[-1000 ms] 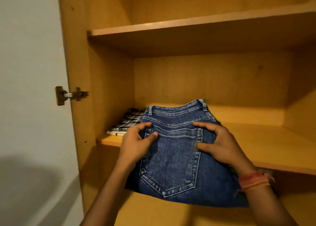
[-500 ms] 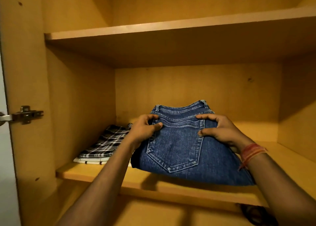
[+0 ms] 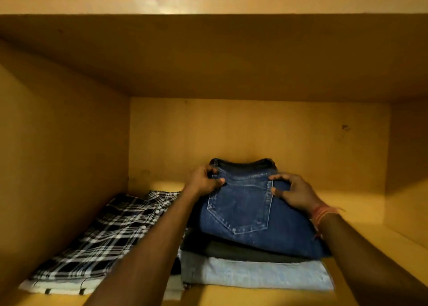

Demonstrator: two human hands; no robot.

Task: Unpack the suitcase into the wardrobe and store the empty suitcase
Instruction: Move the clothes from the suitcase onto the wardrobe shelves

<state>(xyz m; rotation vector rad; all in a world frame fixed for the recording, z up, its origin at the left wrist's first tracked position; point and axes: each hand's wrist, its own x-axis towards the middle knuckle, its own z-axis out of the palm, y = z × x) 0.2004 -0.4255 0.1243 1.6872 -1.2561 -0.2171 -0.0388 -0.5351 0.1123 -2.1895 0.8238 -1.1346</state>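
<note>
1. A folded plaid shirt (image 3: 104, 234) lies along the left side of the wardrobe shelf (image 3: 361, 203), close to the left wall. It rests on a white striped cloth (image 3: 58, 289) whose edge shows at the front left corner.
2. The left hand (image 3: 203, 184) reaches in over the shirt's right edge. Its fingers are curled and its thumb presses the denim, pinching the left side of the jeans (image 3: 250, 215) just below the waistband.
3. The folded jeans sit mid-shelf, back pocket up and waistband toward the rear wall. They top a pile just beside the shirt: a dark garment (image 3: 231, 251) beneath, and a pale garment (image 3: 254, 275) at the bottom near the front edge.
4. The right hand (image 3: 294, 193), with a wristband (image 3: 322, 213) of threads, grips the jeans' right side. Its fingers are bent over the top and its thumb sits at the pocket's right seam.
5. An upper shelf (image 3: 208, 4) spans the top.
</note>
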